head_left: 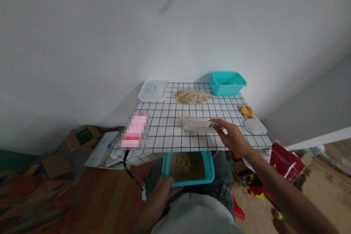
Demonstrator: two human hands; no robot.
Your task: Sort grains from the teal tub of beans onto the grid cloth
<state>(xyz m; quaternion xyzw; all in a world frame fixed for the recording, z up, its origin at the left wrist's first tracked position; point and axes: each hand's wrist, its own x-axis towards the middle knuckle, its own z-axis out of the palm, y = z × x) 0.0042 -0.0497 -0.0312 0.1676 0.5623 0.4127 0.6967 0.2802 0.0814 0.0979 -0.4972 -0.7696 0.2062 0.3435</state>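
Observation:
My left hand (163,190) is closed on the near left rim of a teal plastic tub (210,180), held over my lap just below the table edge. Small round tan and darker greenish beans (187,166) cover its bottom. With its fingers, my right hand (231,135) grips the right end of a white slotted plastic basket (199,124), tipped on its side low over the table. Beside and behind the basket lies a thin patch of pale grains (184,121). Farther back, a larger pile of tan and whitish grains (192,97) is spread on the checked tablecloth (161,128).
A second teal tub (227,89) stands at the back right and a white lid (153,90) at the back left. A blurred pink item (135,129) is at the left. A yellow cloth (246,111) and clear lid (255,126) lie at the right edge; boxes (56,166) clutter the floor.

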